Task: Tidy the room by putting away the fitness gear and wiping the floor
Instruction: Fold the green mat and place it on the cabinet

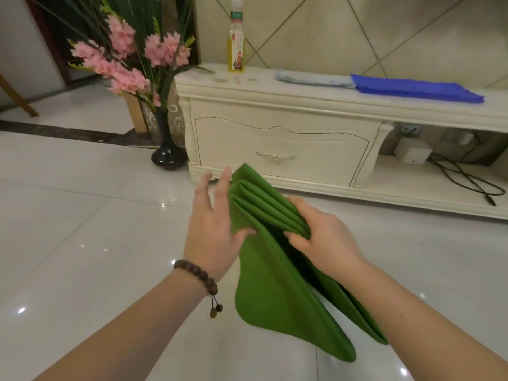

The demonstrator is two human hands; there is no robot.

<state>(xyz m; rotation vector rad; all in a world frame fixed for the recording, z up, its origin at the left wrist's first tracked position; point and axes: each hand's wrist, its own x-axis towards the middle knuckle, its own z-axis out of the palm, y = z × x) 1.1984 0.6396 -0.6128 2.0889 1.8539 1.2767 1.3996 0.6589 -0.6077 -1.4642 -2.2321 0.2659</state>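
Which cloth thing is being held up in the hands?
The green folded mat. The blue cloth and the pale grey cloth just lie on the cabinet top.

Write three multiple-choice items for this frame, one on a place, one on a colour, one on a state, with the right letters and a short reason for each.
1. Where does the bottle stand?
A. On the floor by the vase
B. On top of the cabinet, near its left end
C. On the lower shelf beside the cables

2. What colour is the folded mat held in the hands?
A. Green
B. Blue
C. Pink

3. How is the right hand engaged?
A. Hanging free, touching nothing
B. Resting flat on the cabinet top
C. Gripping the mat's stacked folds

Answers:
1 B, the bottle stands upright on the cabinet top, close to the flowers.
2 A, the mat is green; the blue cloth lies on the cabinet.
3 C, its fingers curl round the folds, while the left hand lies against the mat's side with straight fingers.
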